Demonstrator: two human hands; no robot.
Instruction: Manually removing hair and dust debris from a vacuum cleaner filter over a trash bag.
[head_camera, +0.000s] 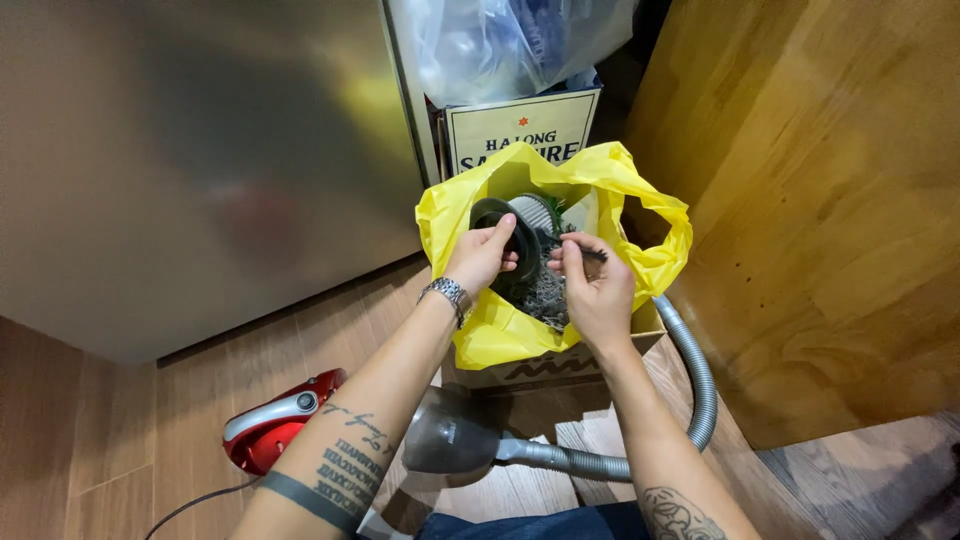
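Round pleated vacuum filter (527, 225) held over a yellow plastic bag (500, 330).

Nearest, a grey ribbed hose (700, 385) and red vacuum body (272, 425) lie on the wooden floor. Above them, the left hand (480, 255) is clamped on the filter's dark rim, while the right hand (598, 290), just beside it, pinches a thin dark pick (590, 253). Keeping the filter low inside the bag mouth should catch the falling dust. Behind stands a cardboard box (520, 130).

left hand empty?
No, the left hand grips a dark round filter over the yellow bag.
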